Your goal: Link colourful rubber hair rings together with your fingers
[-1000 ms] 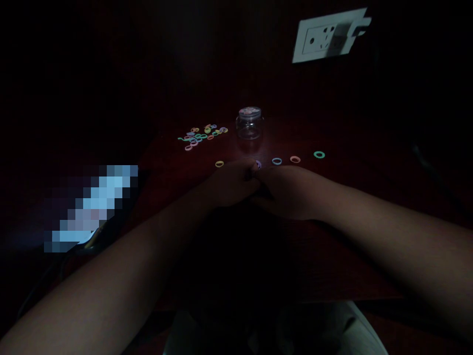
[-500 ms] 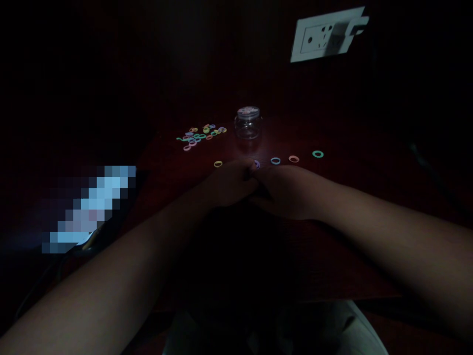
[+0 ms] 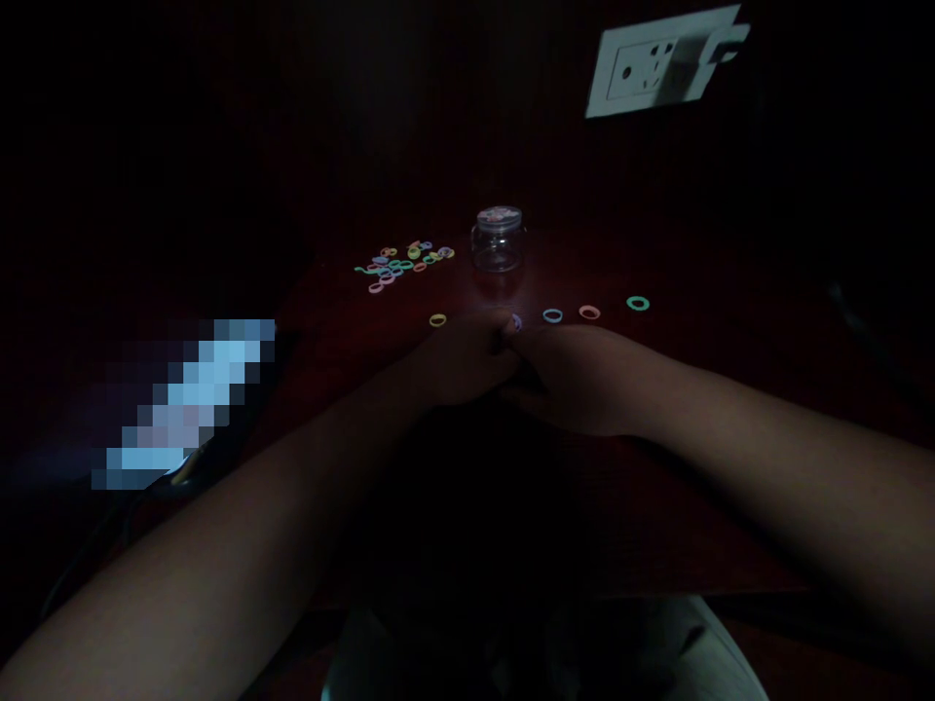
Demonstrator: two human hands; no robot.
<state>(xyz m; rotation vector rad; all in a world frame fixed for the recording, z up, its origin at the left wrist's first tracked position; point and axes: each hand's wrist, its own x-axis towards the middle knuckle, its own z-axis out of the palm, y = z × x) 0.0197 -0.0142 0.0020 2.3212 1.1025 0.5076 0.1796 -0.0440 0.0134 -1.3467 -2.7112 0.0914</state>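
The left hand (image 3: 471,358) and right hand (image 3: 588,378) meet at a purple band (image 3: 518,322), whether pinching it I cannot tell; 1 lidded jar (image 3: 498,249) stands behind them

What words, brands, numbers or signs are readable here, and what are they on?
None can be read.
Lid: coloured print, too small to tell whether it includes words.
Screen: masked by coarse squares, nothing legible.
Outlet: no legible marks.
Rings: no lettering visible.
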